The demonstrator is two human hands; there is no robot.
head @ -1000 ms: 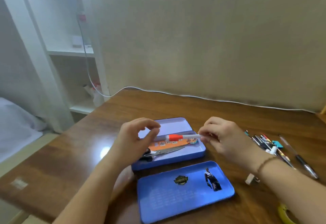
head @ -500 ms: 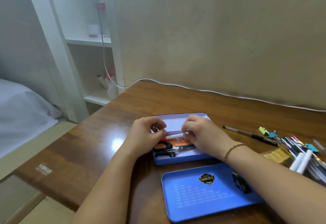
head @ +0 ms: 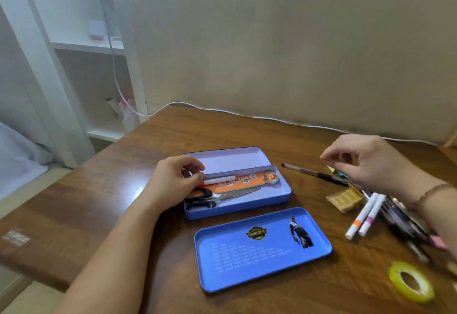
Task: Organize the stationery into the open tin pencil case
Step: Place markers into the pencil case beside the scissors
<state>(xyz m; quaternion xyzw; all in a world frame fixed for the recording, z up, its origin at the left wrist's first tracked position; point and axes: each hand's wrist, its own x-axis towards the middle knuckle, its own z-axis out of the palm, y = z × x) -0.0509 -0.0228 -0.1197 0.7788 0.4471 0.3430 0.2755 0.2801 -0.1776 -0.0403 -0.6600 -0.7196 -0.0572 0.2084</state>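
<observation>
The open blue tin pencil case [head: 279, 198] lies mid-table with its lid [head: 230, 159] folded back. Inside it lie black-handled scissors [head: 212, 198], an orange bookmark [head: 249, 180] and a white marker [head: 220, 180] with a red band. My left hand [head: 173, 182] pinches the marker's left end at the case's left side. My right hand [head: 366, 162] hovers above the table to the right, fingers loosely curled, holding nothing, over a dark pen [head: 314, 174] and coloured binder clips [head: 333, 170].
A separate blue tray [head: 262, 249] lies in front of the case. On the right lie two white markers [head: 366, 214], a pile of dark pens [head: 405, 224], a brown eraser block [head: 345, 200] and a yellow tape roll [head: 410, 281]. A white cable [head: 272, 117] runs along the wall.
My right hand let go of the white marker and moved right, over the loose stationery. My left hand lowered the marker's end into the case.
</observation>
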